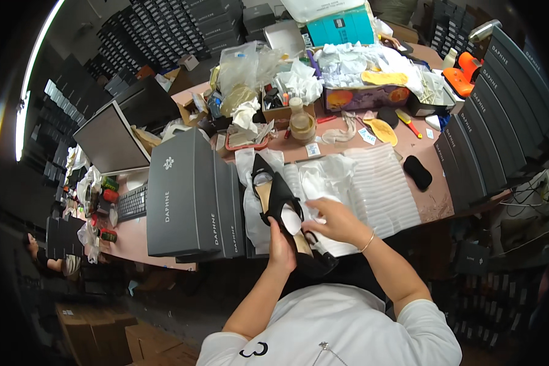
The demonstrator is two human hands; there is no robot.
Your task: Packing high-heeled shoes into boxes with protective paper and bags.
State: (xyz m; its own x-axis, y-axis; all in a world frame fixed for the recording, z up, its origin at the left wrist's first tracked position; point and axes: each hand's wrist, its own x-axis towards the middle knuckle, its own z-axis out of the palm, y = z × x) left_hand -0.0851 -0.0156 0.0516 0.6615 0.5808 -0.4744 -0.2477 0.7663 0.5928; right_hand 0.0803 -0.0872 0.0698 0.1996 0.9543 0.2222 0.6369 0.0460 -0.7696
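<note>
the shoes [280, 194] are black, the boxes [192, 207] dark grey, the tabletop [436, 204] pink.

Fluorescent tube [22, 125] is glaring, upper left; pink tabletop [438, 204] is catching light; floor [177, 317] is lying in shadow; outer edges are bowing.

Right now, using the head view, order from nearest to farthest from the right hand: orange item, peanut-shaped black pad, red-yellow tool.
1. Peanut-shaped black pad: right of the right hand.
2. Red-yellow tool: right, beyond the pad.
3. Orange item: farther right and back.
</note>
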